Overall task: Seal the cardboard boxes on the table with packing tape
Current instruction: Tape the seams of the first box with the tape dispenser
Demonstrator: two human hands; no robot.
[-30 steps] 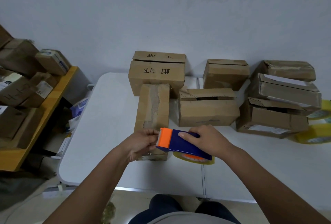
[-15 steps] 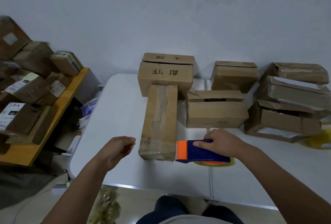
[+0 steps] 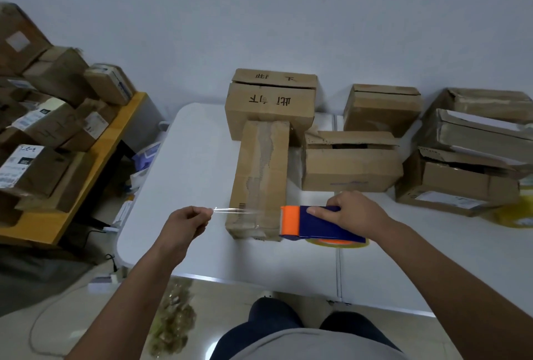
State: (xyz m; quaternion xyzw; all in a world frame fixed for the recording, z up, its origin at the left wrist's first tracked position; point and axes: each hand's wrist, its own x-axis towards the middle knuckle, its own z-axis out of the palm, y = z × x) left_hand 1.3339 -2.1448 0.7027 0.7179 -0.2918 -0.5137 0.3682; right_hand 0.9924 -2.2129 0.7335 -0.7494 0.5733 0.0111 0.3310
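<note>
Pinching tape strip (image 3: 230,209) in left hand (image 3: 184,220) fingers; right hand (image 3: 354,212) gripping dispenser (image 3: 311,224) beside box (image 3: 261,178).

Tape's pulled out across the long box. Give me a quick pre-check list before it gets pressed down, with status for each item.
1. Left hand pinches the free end of the clear packing tape strip: ok.
2. Right hand grips the blue and orange tape dispenser: ok.
3. Strip spans the near end of the long narrow cardboard box: ok.
4. Strip taut and untwisted: cannot tell, too faint.
5. Box flaps closed flat: ok; torn old tape runs along the seam.
6. Box resting flat on the white table: ok.
</note>
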